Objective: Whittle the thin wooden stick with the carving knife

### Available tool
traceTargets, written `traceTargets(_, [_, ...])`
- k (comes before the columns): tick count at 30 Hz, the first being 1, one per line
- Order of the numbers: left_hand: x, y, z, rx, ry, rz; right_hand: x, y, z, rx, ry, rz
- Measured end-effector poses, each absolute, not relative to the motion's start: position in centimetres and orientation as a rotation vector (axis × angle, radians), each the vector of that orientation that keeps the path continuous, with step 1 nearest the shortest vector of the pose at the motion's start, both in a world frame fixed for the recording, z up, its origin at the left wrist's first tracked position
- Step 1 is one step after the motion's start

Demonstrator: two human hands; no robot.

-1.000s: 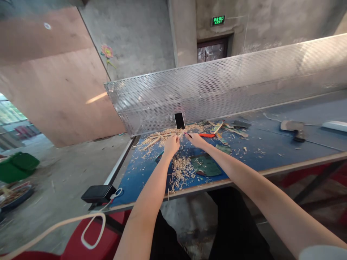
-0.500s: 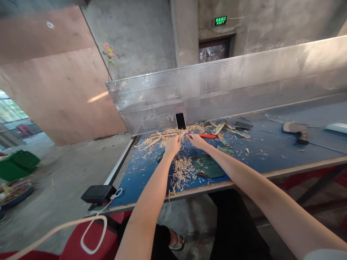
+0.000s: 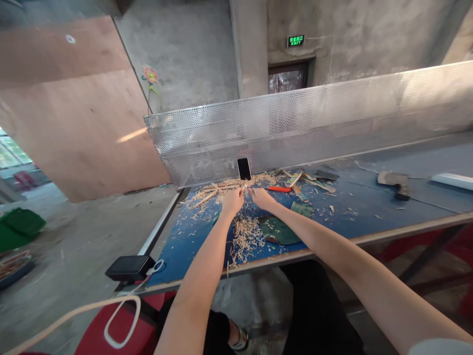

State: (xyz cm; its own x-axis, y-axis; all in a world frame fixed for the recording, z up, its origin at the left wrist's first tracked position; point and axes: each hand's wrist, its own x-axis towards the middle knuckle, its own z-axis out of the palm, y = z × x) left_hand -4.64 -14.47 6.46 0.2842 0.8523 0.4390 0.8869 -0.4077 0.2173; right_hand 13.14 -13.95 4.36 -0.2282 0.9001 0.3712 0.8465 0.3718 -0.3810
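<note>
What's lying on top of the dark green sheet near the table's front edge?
Pale shavings lie over the left side of the dark green sheet, with a few bits farther across. The right forearm hides its upper right part, so anything there can't be seen.

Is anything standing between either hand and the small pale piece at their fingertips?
Nothing visible. The left hand and right hand have their fingertips at the small pale piece; the smartphone stands beyond it, before the perforated metal panel, not between.

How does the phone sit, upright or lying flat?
Upright, tilted slightly: the phone stands before the perforated panel, its black screen facing the camera.
</note>
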Motion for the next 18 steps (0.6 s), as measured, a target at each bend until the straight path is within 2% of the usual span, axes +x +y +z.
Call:
traceTargets(10, [-5.0,-14.3,6.4,-2.506,-1.634,-0.866,13.5,-13.8,4.2,-1.542,-2.128,0.132])
traceTargets(18, [-6.7,-12.4,6.3,-2.625,-1.39,-1.08,12.1,-13.5,5.2,-1.722,-2.066,0.001])
